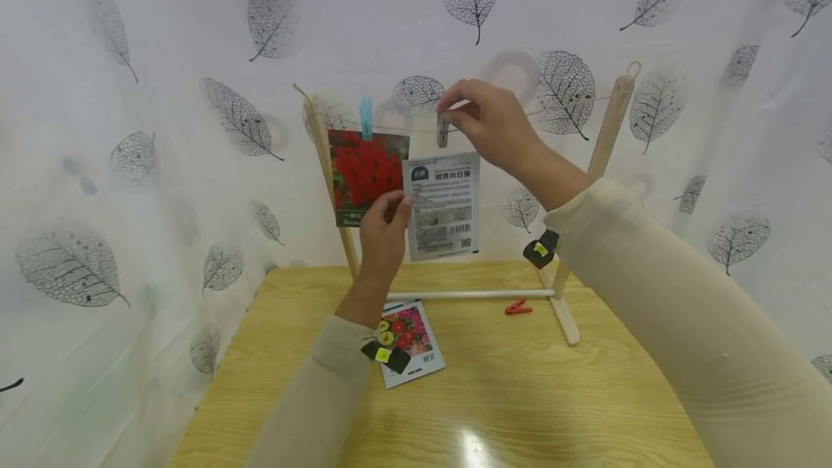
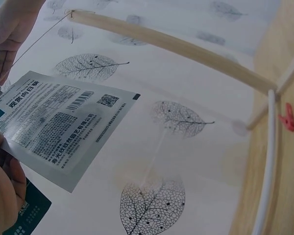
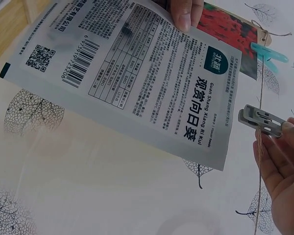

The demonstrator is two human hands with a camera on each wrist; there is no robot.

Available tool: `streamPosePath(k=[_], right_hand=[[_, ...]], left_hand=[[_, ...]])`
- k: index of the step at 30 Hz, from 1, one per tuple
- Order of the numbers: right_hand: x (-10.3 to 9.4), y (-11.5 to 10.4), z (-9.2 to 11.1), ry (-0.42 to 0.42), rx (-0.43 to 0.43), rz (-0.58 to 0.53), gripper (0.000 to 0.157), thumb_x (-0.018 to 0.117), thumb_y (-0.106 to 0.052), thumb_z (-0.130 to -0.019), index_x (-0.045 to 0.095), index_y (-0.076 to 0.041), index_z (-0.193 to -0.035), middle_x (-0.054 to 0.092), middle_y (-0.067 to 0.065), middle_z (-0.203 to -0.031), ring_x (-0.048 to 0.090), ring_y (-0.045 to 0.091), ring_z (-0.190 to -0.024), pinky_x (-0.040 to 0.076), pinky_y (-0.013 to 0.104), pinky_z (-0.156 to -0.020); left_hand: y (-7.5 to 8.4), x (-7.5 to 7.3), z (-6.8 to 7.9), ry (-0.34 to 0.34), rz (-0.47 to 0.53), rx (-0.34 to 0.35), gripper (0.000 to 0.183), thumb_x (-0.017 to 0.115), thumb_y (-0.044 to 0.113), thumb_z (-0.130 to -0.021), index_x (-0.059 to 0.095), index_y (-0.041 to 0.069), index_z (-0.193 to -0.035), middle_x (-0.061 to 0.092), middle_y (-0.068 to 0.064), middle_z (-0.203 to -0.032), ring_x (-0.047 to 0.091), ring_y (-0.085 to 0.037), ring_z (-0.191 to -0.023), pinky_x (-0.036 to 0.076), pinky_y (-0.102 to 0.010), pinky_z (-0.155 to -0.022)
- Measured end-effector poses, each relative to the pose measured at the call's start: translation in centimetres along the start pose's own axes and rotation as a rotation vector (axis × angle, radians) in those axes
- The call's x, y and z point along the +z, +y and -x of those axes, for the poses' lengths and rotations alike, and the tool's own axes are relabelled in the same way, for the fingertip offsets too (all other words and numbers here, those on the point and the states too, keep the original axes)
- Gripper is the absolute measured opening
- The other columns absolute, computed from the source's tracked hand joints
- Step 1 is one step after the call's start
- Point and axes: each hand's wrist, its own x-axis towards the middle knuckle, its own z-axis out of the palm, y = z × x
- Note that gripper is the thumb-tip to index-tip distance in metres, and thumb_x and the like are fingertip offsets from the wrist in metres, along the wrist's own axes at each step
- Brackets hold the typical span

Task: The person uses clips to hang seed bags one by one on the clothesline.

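Note:
My left hand [image 1: 385, 231] pinches a silver-backed seed packet [image 1: 445, 208] by its left edge, printed side toward me. A grey clothespin [image 3: 262, 120] is between the thumb and fingers of my right hand [image 1: 489, 121], at the string [image 3: 261, 186] just above the packet's top edge. In the right wrist view, a gap shows between the clothespin and the packet. To the left, a red-flower seed packet [image 1: 365, 168] hangs from the string under a light blue clothespin [image 1: 367, 118], partly covered by the held packet and my left hand.
Two wooden posts [image 1: 611, 128] carry the string, with a white bar [image 1: 474, 295] low between them. On the wooden table [image 1: 520, 396] lie another flower seed packet [image 1: 422, 360], partly under my left wrist in view, and a red clothespin [image 1: 518, 307]. A leaf-patterned curtain [image 1: 162, 237] hangs behind.

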Motion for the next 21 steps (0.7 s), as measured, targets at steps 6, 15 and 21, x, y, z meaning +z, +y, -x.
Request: streamPosePath(k=[6,15,21], right_hand=[[-0.03,-0.1,-0.03,-0.008,0.007,-0.008,0.015,0.06,-0.008,-0.101,0.069,-0.008,-0.112,0.069,0.005,-0.122,0.071,0.023,-0.11,0.054,0.038,-0.097],[-0.08,-0.04,0.0,-0.013,0.01,-0.011,0.014,0.059,-0.009,-0.101,0.069,-0.008,-0.112,0.069,0.005,-0.123,0.071,0.023,-0.111,0.054,0.039,-0.099],[-0.08,-0.07,-0.04,-0.019,0.012,-0.012,0.015,0.06,-0.009,-0.101,0.069,-0.007,-0.113,0.069,0.005,-0.124,0.071,0.023,-0.11,0.054,0.039,-0.098]], left_hand=[[0.46,-0.03,-0.17,-0.01,0.019,-0.01,0.03,0.064,0.029,-0.1,0.069,0.004,-0.115,0.065,-0.003,-0.092,0.058,-0.012,-0.079,0.05,-0.021,-0.069],[0.65,0.08,-0.52,-0.003,0.061,-0.009,0.029,0.066,0.027,-0.099,0.069,0.002,-0.115,0.066,0.0,-0.094,0.057,-0.007,-0.077,0.05,-0.019,-0.067],[0.82,0.02,-0.69,0.001,0.081,-0.002,0.027,0.065,0.024,-0.099,0.069,0.002,-0.115,0.067,-0.001,-0.095,0.058,-0.008,-0.078,0.052,-0.029,-0.071]])
